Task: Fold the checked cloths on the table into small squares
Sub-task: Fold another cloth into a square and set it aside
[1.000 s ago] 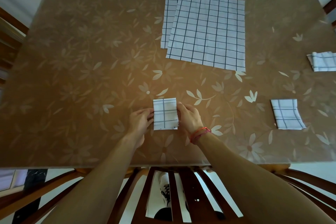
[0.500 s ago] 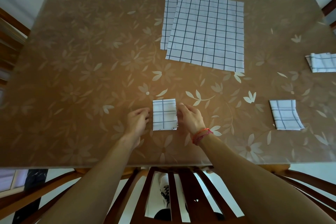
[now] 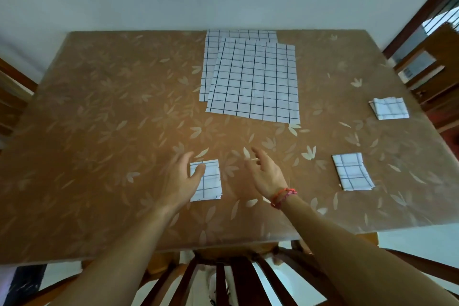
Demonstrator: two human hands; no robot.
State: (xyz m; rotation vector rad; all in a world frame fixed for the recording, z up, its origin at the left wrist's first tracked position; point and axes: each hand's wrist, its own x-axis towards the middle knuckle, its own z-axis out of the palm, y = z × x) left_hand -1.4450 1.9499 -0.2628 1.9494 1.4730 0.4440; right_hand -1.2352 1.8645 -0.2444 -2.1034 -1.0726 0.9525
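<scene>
A small folded checked cloth (image 3: 210,180) lies near the table's front edge. My left hand (image 3: 182,179) hovers over its left part with fingers spread, the thumb across the cloth, holding nothing. To the right of that cloth, my right hand (image 3: 265,172) is lifted with fingers extended toward the far side, empty. Two flat unfolded checked cloths (image 3: 253,79) lie overlapped at the far middle of the table. Two more folded cloths lie to the right, one nearer (image 3: 351,171) and one farther (image 3: 390,108).
The brown table (image 3: 111,119) has a leaf-patterned cover. A wooden chair back (image 3: 223,278) stands against the front edge below my arms. More wooden chairs stand at the left side (image 3: 12,97) and the right side (image 3: 427,69).
Both hands let go of the small folded cloth's sides and lifted. The right hand moved right and forward, away from it. The camera tilted up, showing more wall.
</scene>
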